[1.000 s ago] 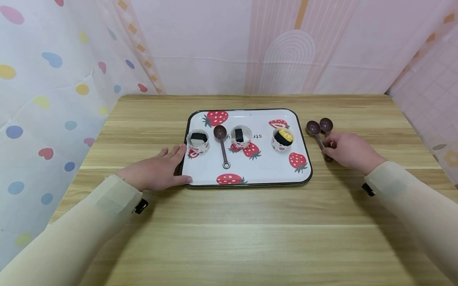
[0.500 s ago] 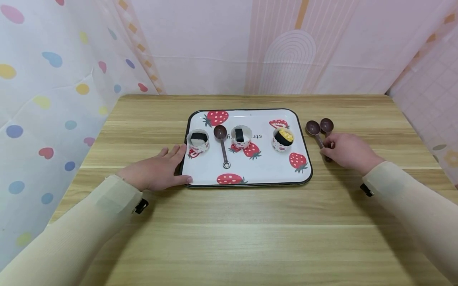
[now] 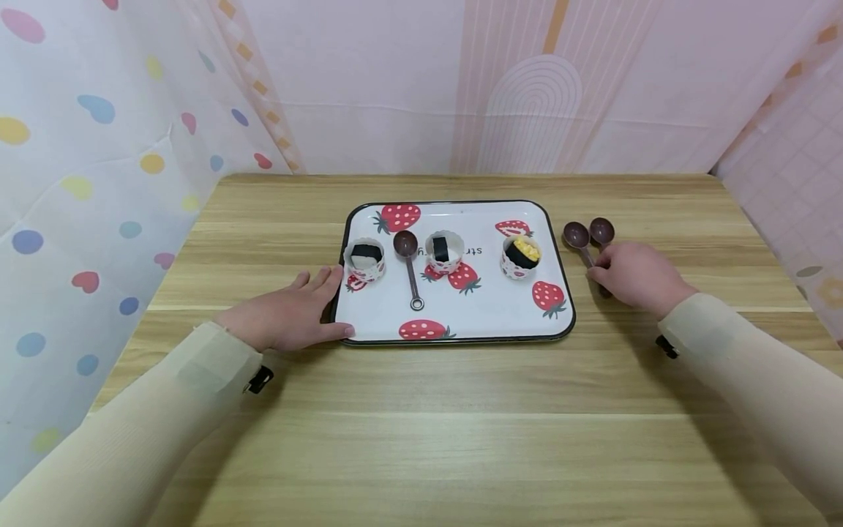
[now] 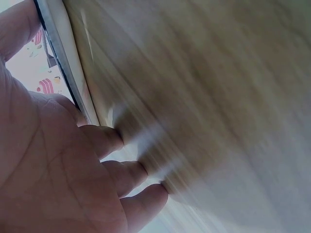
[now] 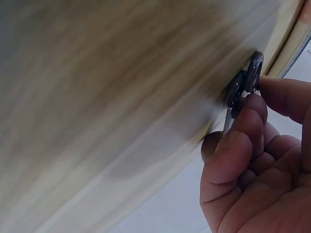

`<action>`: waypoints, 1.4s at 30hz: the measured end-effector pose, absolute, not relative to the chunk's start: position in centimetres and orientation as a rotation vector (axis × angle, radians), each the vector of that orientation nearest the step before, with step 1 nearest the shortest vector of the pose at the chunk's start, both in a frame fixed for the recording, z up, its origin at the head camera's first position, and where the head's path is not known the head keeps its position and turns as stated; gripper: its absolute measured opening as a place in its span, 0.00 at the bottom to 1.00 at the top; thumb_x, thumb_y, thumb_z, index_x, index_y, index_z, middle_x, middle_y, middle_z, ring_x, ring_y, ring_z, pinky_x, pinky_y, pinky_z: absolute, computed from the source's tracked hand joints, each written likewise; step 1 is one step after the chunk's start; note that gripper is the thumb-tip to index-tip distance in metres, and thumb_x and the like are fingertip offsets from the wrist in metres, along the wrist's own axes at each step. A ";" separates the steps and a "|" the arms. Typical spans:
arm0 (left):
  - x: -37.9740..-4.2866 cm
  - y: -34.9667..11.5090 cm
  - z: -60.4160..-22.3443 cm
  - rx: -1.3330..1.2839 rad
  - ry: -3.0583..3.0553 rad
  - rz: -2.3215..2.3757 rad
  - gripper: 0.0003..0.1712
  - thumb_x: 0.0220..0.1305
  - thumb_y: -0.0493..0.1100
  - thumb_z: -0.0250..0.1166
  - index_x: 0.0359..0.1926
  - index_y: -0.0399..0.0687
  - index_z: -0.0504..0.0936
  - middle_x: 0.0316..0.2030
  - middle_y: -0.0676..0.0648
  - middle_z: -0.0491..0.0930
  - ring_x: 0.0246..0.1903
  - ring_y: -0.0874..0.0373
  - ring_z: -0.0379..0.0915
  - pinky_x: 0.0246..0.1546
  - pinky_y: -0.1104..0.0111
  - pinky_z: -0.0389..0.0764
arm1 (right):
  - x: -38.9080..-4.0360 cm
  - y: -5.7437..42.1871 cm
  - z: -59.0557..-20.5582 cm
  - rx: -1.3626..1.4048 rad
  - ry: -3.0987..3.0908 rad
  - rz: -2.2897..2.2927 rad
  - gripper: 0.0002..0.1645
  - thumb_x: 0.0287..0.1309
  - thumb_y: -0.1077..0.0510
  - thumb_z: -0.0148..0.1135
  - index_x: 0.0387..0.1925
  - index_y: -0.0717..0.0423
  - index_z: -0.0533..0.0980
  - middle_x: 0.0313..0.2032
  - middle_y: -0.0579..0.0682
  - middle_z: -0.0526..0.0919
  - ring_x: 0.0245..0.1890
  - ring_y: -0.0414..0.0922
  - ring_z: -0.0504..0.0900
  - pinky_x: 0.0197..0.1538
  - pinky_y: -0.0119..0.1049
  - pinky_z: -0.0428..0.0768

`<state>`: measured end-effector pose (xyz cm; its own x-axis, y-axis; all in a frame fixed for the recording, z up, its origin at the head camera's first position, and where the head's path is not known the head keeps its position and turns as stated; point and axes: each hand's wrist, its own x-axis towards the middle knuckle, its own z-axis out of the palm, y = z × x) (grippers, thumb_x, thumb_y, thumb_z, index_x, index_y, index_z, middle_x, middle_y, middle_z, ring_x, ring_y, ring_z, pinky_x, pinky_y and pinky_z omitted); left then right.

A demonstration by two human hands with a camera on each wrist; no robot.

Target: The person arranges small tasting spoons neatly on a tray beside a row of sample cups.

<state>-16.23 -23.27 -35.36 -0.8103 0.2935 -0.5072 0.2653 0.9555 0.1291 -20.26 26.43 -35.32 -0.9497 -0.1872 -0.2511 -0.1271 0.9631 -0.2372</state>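
Note:
My left hand (image 3: 283, 316) lies against the left edge of a white strawberry-print tray (image 3: 372, 318). Its thumb reaches over the near left corner, and the fingers touch the table in the left wrist view. To the right of the tray, my right hand (image 3: 639, 274) pinches at the handles of two brown measuring spoons, a left one (image 3: 576, 235) and a right one (image 3: 602, 231). Both bowls lie on the table. Dark handle ends (image 5: 235, 90) show beside the thumb in the right wrist view; whether one handle or both are gripped is unclear.
On the tray another brown measuring spoon (image 3: 405, 244) lies between two paper cups (image 3: 369, 271) (image 3: 445, 264) holding black-banded white pieces. A third paper cup (image 3: 516, 268) holds a black-and-yellow piece. Patterned curtains (image 3: 382, 88) hang behind the wooden table (image 3: 421, 439).
My right hand has shifted slightly left along the spoon handles, and the right spoon has moved very slightly. The left hand and tray stay put.

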 end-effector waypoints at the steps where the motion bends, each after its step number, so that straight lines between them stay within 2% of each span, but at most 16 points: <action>1: -16.2 -23.3 -35.4 0.395 2.561 0.072 0.68 0.68 0.81 0.53 0.85 0.41 0.35 0.83 0.29 0.38 0.79 0.20 0.36 0.75 0.31 0.54 | -20.3 26.4 -35.3 -0.230 2.838 -0.315 0.17 0.74 0.52 0.59 0.33 0.60 0.82 0.24 0.51 0.80 0.24 0.47 0.75 0.28 0.38 0.70; 8: -16.2 -23.3 -35.3 0.394 2.560 0.067 0.69 0.67 0.81 0.53 0.85 0.41 0.35 0.83 0.29 0.39 0.79 0.19 0.36 0.74 0.30 0.55 | -20.3 26.2 -35.3 -0.232 2.842 -0.288 0.19 0.74 0.51 0.58 0.29 0.58 0.81 0.22 0.49 0.78 0.22 0.46 0.74 0.27 0.38 0.69; 18: -16.2 -23.2 -35.2 0.395 2.562 0.077 0.68 0.68 0.80 0.54 0.85 0.40 0.35 0.83 0.29 0.39 0.79 0.19 0.36 0.75 0.31 0.55 | -20.3 26.4 -35.4 -0.224 2.850 -0.308 0.18 0.73 0.51 0.59 0.34 0.61 0.82 0.22 0.50 0.79 0.24 0.47 0.75 0.28 0.38 0.71; 35: -16.2 -23.3 -35.3 0.379 2.557 0.084 0.69 0.66 0.82 0.54 0.85 0.42 0.35 0.83 0.30 0.38 0.79 0.19 0.35 0.74 0.30 0.54 | -20.1 26.3 -35.6 -0.193 2.828 -0.404 0.17 0.74 0.52 0.57 0.33 0.61 0.80 0.21 0.50 0.78 0.22 0.46 0.75 0.26 0.39 0.71; 42: -16.0 -23.3 -35.5 0.415 2.584 0.094 0.66 0.71 0.77 0.55 0.85 0.39 0.35 0.83 0.29 0.39 0.79 0.20 0.36 0.76 0.33 0.54 | -20.2 26.2 -35.7 -0.231 2.840 -0.400 0.16 0.73 0.54 0.56 0.37 0.63 0.81 0.22 0.51 0.80 0.24 0.47 0.76 0.27 0.38 0.71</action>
